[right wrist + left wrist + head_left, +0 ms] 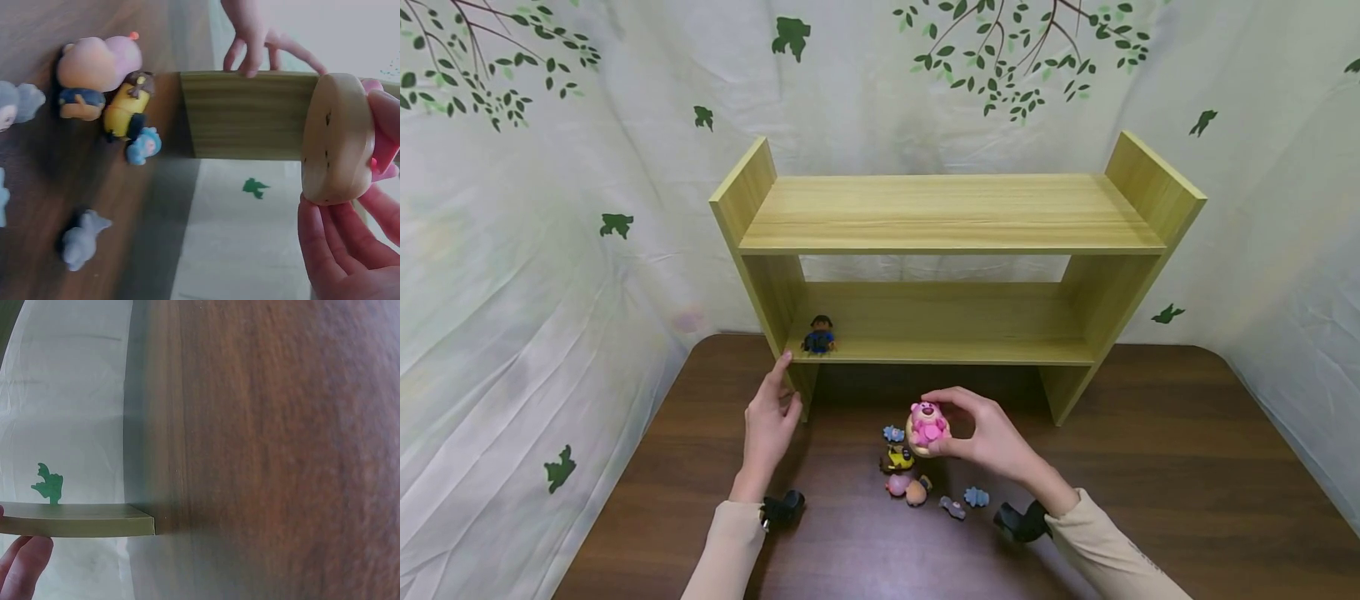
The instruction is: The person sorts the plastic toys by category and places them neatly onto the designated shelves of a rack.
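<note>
My right hand (pixel 981 429) holds a pink bear figurine (pixel 928 422) with a rounded cream back between thumb and fingers, above the table. In the right wrist view the cream back (pixel 337 140) faces the camera. My left hand (pixel 769 421) holds the front edge of the left side panel (pixel 760 300) of a wooden shelf; in the left wrist view its fingers (pixel 28 565) lie on both sides of the panel. A small dark-haired figure in blue (pixel 819 335) stands on the left end of the shelf's middle board (pixel 947 325).
On the brown table (pixel 1172 467), below the right hand, lie several small figurines: a yellow one (pixel 897 458), a pink-and-tan pair (pixel 916 490), a grey one (pixel 952 507) and blue ones (pixel 976 497). The upper board (pixel 955 212) overhangs the middle one. A leaf-printed curtain (pixel 647 125) hangs behind.
</note>
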Motion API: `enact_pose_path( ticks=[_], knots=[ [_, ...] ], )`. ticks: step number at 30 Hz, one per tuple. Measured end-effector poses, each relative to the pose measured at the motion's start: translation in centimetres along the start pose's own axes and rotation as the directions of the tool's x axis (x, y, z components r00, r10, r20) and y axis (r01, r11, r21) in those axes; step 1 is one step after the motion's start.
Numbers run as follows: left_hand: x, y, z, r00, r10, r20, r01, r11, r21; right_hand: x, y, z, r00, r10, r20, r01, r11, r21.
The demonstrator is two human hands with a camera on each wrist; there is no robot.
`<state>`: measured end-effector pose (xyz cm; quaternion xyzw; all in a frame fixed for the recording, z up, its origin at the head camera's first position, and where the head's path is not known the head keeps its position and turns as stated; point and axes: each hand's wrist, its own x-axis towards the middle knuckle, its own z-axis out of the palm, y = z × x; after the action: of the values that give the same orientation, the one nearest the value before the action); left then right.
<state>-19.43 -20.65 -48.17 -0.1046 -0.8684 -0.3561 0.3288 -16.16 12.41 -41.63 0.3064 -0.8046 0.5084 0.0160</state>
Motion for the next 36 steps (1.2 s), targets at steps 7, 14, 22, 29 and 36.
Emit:
enact_pose_path(
  ticks=[7,14,22,29,36],
  knots=[
    [0.0,-0.1,0.1,0.998,0.048,-0.033,-0.049,0.999,-0.019,1.0,-1.1,-0.2,1.000,-0.008,-0.012,0.008,1.000,0.022],
    [0.0,0.0,0.1,0.998,0.051,-0.035,-0.052,0.999,-0.013,2.1,-2.1,-0.3,1.000,-0.025,-0.017,0.026,0.999,0.037],
    [0.0,0.0,0.0,1.000,0.020,-0.011,-0.020,1.000,0.000,3.5,-2.9,-0.3,0.999,-0.026,-0.031,0.028,0.998,0.054],
    [0.0,0.0,0.0,1.000,0.019,-0.014,-0.019,1.000,-0.003,4.5,-3.4,-0.3,0.998,-0.041,-0.047,0.044,0.997,0.066],
    [0.0,-0.2,0.2,0.998,0.050,-0.034,-0.050,0.999,0.000,5.5,-3.8,-0.2,0.997,-0.047,-0.057,0.051,0.995,0.084]
  ],
)
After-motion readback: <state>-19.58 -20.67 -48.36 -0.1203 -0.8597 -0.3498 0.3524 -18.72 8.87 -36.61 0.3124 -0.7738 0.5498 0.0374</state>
